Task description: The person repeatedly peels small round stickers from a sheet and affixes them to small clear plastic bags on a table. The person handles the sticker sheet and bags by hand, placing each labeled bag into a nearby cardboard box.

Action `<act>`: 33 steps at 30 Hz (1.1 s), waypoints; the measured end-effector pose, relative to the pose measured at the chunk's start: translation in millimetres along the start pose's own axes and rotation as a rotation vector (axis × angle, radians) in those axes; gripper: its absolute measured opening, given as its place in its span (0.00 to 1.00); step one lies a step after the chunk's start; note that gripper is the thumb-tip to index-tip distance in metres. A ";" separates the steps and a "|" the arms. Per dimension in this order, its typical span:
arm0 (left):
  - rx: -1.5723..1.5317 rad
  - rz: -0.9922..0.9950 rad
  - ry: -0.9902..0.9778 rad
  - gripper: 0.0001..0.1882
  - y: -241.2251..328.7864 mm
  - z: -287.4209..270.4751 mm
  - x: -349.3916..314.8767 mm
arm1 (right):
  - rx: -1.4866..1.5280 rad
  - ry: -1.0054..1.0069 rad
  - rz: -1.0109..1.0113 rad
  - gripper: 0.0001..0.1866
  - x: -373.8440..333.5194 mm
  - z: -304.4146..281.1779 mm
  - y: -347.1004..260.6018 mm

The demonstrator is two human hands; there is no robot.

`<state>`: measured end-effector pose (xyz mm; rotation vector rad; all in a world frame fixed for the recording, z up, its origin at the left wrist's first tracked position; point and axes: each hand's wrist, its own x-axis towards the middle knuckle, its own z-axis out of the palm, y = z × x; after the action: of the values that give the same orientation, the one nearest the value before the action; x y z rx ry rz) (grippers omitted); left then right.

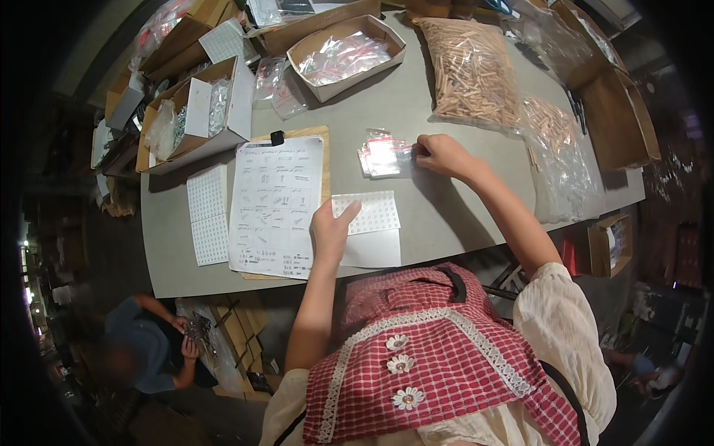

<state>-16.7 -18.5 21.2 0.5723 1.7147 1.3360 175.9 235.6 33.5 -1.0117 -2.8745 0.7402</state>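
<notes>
My left hand (329, 232) is at the left edge of a white sheet of small printed labels (375, 212), thumb on top and the other fingers curled at its side. The sheet has a blank lower part and rests on the grey table. My right hand (445, 157) is closed at the right side of a small pile of clear zip bags (385, 157) with red strips. Its fingertips pinch at the bags' edge; what exactly sits between them is too small to make out. Glare whitens the pile.
A clipboard with a printed parts chart (275, 204) lies left, beside another label sheet (207, 215). Boxes of bagged hardware (197, 111) stand far left. Behind are a carton of zip bags (346, 59) and a large bag of wooden dowels (476, 70). A co-worker (149, 342) sits lower left.
</notes>
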 end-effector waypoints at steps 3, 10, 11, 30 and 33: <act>0.028 -0.004 0.023 0.17 2.1 0.5 -1.8 | -0.179 0.087 0.175 0.14 -10.0 -4.2 2.5; 0.074 0.044 0.052 0.18 -3.7 3.4 0.5 | 0.739 -0.074 0.108 0.11 -8.9 -5.3 -26.0; 0.072 0.043 0.051 0.18 -4.0 1.8 0.4 | 0.745 -0.061 0.109 0.11 -5.3 -0.9 -30.0; -0.104 0.002 -0.007 0.15 0.6 -0.3 -3.6 | -0.034 0.354 0.188 0.18 -36.3 -11.6 -2.1; -0.169 -0.013 -0.061 0.15 1.9 0.4 -3.1 | 0.436 0.146 0.047 0.11 -50.2 0.4 -45.1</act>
<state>-15.0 -20.1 24.1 0.4986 1.5365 1.4243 189.0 175.0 60.2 -1.0198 -2.4172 1.1727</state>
